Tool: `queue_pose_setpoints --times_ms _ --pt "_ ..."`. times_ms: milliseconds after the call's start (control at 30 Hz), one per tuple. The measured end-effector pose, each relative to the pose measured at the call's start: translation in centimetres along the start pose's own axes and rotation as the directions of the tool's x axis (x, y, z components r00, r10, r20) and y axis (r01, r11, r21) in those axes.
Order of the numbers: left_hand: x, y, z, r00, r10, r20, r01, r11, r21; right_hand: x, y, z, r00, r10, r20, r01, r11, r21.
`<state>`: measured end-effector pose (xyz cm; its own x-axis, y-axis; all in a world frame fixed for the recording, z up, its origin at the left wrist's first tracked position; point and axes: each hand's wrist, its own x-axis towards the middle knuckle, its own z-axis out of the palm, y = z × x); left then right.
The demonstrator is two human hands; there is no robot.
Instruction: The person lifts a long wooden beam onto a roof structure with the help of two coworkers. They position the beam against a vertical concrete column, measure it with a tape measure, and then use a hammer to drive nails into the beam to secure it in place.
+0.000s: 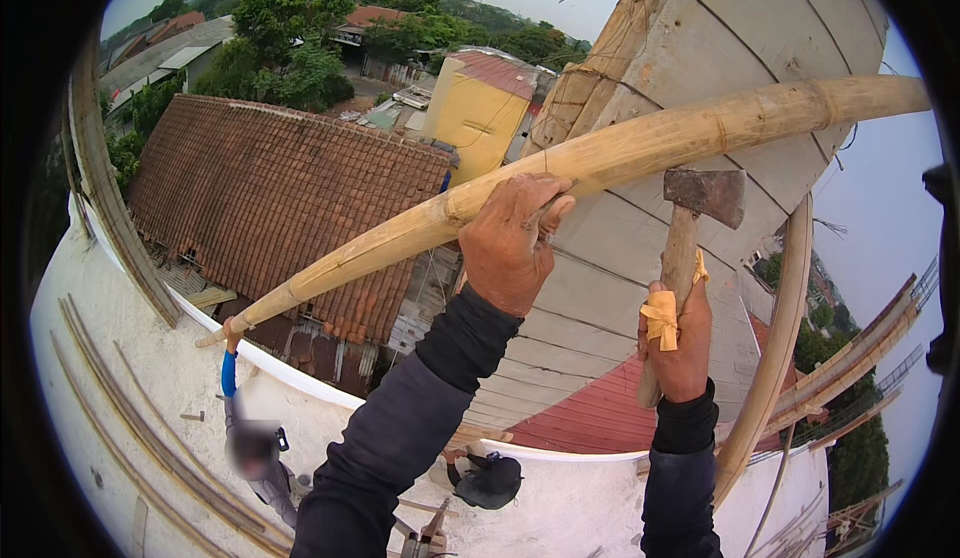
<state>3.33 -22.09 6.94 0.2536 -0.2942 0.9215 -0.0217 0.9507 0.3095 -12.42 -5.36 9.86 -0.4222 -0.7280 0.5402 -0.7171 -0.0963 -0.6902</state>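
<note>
A long bamboo pole [620,153] slants across the view, its thick end at the upper right and its thin end low on the left. At its middle, my left hand [510,243] is closed in a pinch against the pole's lower side; the small thin thing between the fingertips is too small to name. My right hand [682,343] grips the wooden handle of a hatchet [704,198], held upright with its rusty head just below the pole and its edge to the right. Yellow cloth [660,320] is wrapped by my right fingers.
Another person's hand [232,330] holds the pole's thin end. A second person in black [487,480] is below. A boarded panel [610,268] stands behind the pole, with an upright bamboo post [775,358] on the right. Beyond the white ledge [300,383] lies a tiled roof [290,198].
</note>
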Motion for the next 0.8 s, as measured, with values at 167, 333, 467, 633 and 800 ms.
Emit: queue_pose_setpoints --times_ms 167,333,467,633,800 --pt "0.0 -1.0 0.1 0.999 0.035 -0.033 -0.037 0.997 -0.065 0.2 0.5 -0.3 1.000 0.017 0.006 -0.017 0.997 -0.071" --pt "-0.6 -0.7 0.0 0.999 0.040 0.014 -0.040 0.998 -0.056 0.3 0.8 -0.3 0.999 -0.046 0.003 0.046 0.988 -0.148" --pt "0.4 -1.0 -0.3 0.981 0.181 -0.064 -0.175 0.981 0.088 0.4 0.8 -0.3 0.997 -0.082 0.000 0.080 0.976 -0.202" --pt "0.6 -1.4 -1.1 0.999 0.004 -0.032 -0.006 0.999 -0.040 0.4 0.8 -0.6 0.998 -0.069 0.011 0.070 0.991 -0.113" --pt "0.8 -1.0 0.8 0.987 0.147 -0.064 -0.148 0.989 -0.007 0.4 0.7 -0.6 0.999 -0.042 0.028 0.045 0.994 -0.100"
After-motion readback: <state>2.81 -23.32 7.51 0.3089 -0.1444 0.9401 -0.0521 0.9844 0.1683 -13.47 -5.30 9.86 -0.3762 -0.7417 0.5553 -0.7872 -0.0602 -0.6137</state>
